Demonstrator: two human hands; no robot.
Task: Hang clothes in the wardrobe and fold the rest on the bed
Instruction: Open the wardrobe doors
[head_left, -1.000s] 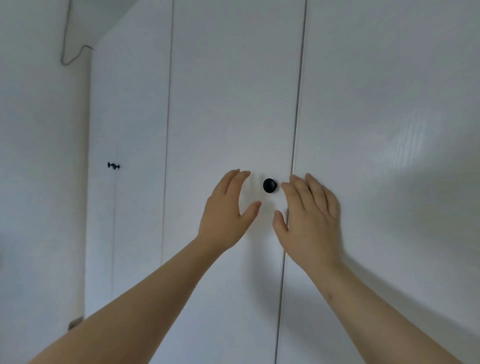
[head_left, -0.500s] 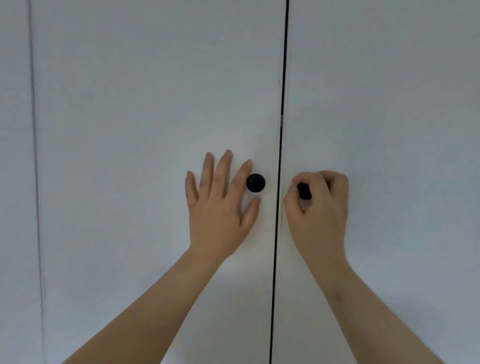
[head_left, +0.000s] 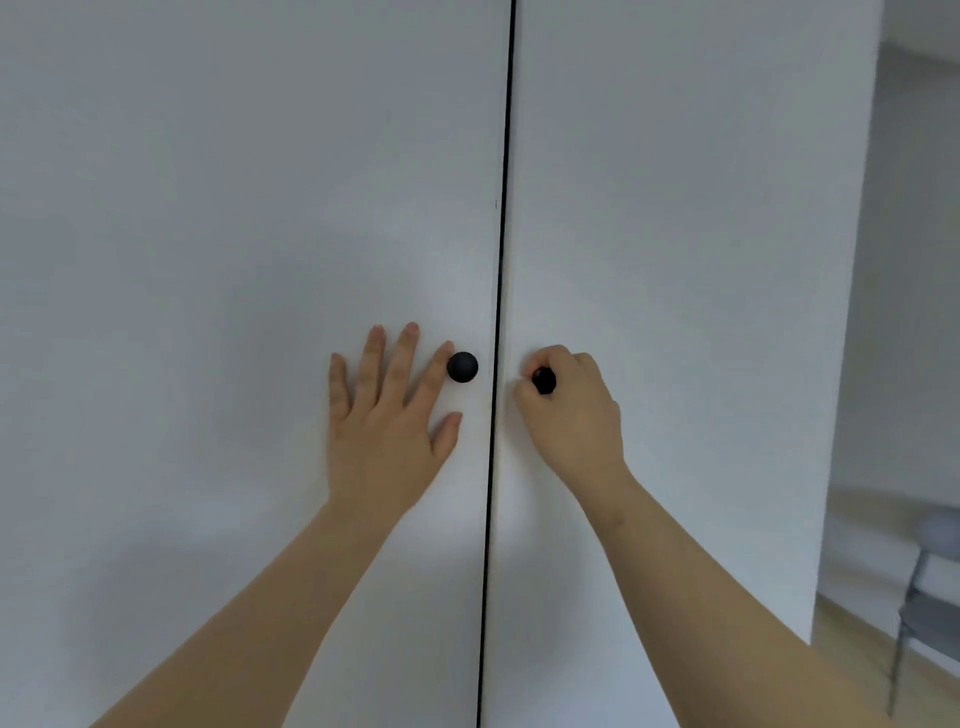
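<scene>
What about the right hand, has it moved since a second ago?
Yes. The right hand has shifted slightly right, off the dark gap between the white wardrobe doors, and now grips the small round black knob on the right door.

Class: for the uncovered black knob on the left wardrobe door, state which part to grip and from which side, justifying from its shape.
Probably pinch the black knob around its rounded sides, coming straight from the front: it is a small ball standing out from the flat left door.

No text readable, wardrobe doors (head_left: 234, 208) unmarked above left hand (head_left: 382, 421) and right hand (head_left: 571, 415), black knobs (head_left: 462, 367) by each hand unlettered
</scene>
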